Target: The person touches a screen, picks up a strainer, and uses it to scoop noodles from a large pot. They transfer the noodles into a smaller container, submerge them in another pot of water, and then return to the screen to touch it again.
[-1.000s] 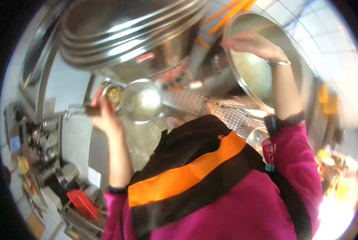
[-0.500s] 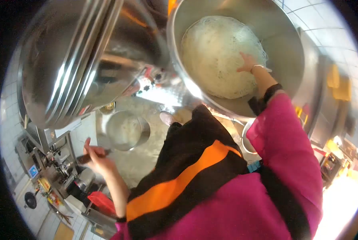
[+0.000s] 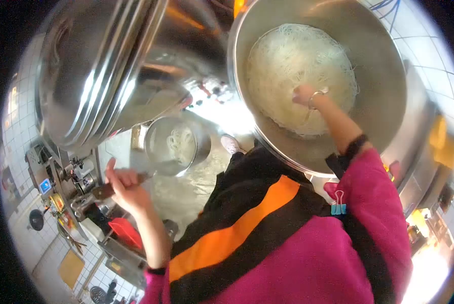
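Observation:
White rice noodles (image 3: 287,61) lie in a broad round mass inside a big steel pot (image 3: 384,76). My right hand (image 3: 304,95), with a bracelet at the wrist, reaches over the rim, its fingers closed down into the noodles; strands pull together around it and the fingertips are hidden. Lower left, my left hand (image 3: 128,190) grips the brown handle of a flat metal-ended tool (image 3: 105,191), one finger sticking out. The tool's blurred grey end points toward a smaller steel pot (image 3: 201,147) that holds some noodles (image 3: 180,142).
A large shiny ribbed steel vessel (image 3: 80,66) fills the upper left, close beside the big pot. Below it, a red container (image 3: 125,232) and kitchen equipment stand along the left wall. A blue binder clip (image 3: 338,207) hangs by my right sleeve. Yellow items (image 3: 442,139) are at the right.
My right hand has gone from spread fingers over the noodles to closed fingers within them. My left hand stays around the tool handle, and its metal end now shows. The view has shifted slightly.

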Action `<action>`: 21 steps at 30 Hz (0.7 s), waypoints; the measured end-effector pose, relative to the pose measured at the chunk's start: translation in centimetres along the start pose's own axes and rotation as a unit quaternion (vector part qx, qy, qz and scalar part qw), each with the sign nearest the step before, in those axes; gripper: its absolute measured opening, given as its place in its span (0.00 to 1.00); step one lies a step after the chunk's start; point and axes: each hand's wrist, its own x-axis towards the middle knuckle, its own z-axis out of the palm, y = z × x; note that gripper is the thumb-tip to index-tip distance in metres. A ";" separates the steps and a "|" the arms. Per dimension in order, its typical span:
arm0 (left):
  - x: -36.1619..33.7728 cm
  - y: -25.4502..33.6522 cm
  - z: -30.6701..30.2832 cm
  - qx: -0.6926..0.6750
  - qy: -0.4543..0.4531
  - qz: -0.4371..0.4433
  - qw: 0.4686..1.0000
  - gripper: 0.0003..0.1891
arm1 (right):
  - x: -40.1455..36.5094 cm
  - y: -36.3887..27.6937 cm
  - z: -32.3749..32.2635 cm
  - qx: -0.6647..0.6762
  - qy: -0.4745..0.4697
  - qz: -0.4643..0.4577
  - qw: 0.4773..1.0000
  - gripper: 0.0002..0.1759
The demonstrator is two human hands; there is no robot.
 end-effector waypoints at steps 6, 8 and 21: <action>-0.1 -1.5 2.5 -0.027 -0.044 0.048 0.998 0.17 | -12.7 -0.8 -3.8 -0.023 0.321 -0.128 0.938 0.16; 0.1 -1.2 3.0 -0.069 -0.053 0.043 0.995 0.15 | -16.9 -1.6 -5.7 0.095 0.315 -0.123 0.936 0.14; 1.3 -1.9 2.5 -0.174 -0.124 0.077 0.974 0.14 | -40.5 -6.5 -12.3 -0.021 0.488 -0.072 0.870 0.15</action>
